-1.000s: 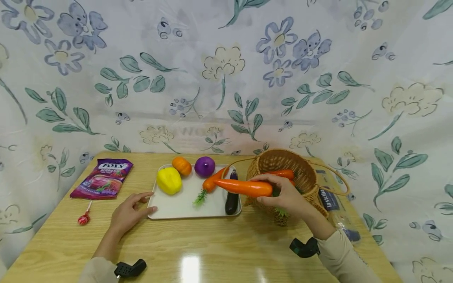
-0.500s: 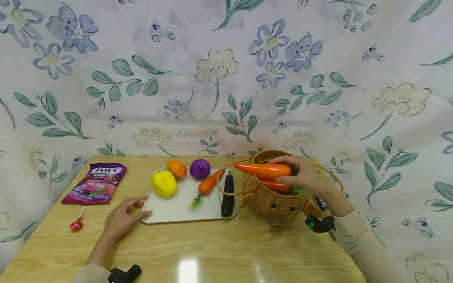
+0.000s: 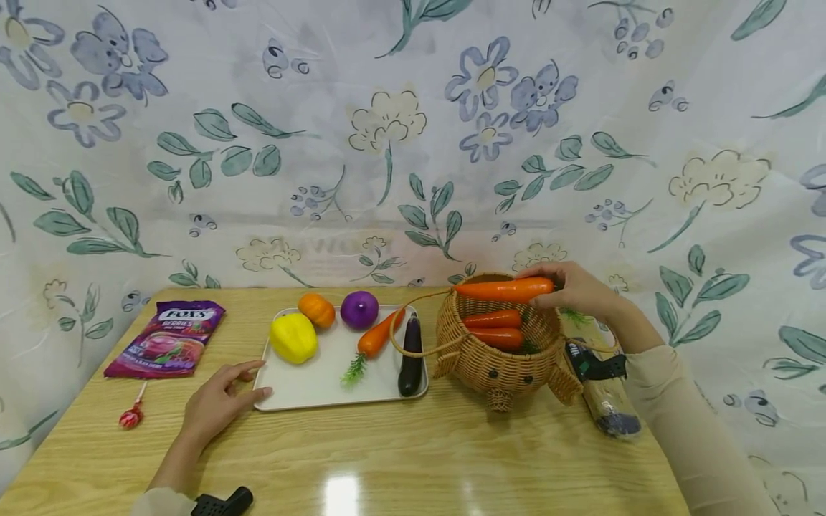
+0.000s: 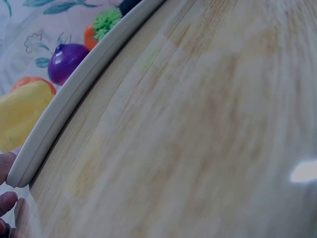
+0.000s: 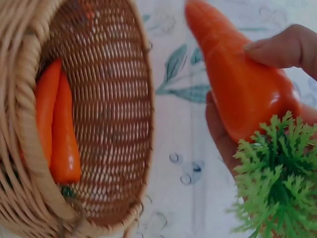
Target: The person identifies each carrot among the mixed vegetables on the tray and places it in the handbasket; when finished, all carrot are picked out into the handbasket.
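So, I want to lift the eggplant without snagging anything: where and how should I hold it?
I'd grip the eggplant across its thick end, coming down from the near side of the tray. That end lies toward the near edge, uncovered in the head view, while the basket handle crosses in front of its middle there.

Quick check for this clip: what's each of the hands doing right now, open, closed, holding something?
Left hand: open, touching the tray at its edge.
Right hand: closed, holding a carrot.
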`<action>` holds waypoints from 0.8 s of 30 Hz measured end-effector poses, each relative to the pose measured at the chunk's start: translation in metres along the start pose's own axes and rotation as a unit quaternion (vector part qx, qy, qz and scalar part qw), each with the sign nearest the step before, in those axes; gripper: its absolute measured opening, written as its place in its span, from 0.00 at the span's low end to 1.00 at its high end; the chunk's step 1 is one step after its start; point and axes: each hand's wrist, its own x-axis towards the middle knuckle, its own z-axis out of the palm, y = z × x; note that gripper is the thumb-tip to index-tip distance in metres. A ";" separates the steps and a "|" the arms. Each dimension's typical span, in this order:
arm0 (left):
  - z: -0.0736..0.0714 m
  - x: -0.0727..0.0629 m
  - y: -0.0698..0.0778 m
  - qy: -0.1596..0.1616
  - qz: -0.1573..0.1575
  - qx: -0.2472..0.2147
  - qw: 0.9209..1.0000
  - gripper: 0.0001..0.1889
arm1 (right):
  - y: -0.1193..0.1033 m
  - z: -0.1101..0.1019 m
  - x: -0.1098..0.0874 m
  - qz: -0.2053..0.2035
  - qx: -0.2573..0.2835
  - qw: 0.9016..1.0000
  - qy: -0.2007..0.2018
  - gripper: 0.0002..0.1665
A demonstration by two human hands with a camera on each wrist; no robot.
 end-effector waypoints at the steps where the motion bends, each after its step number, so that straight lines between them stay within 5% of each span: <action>1: 0.000 0.000 0.000 0.000 0.000 0.000 1.000 0.33 | 0.001 -0.003 0.002 0.003 -0.007 1.000 -0.004 0.28; 12: -0.001 -0.001 0.001 -0.004 -0.006 -0.003 1.000 0.34 | 0.018 -0.018 0.024 0.049 -0.069 0.995 -0.045 0.27; 24: -0.001 -0.001 0.001 -0.009 -0.002 -0.012 1.000 0.33 | 0.024 0.001 0.062 0.050 -0.121 0.989 -0.073 0.24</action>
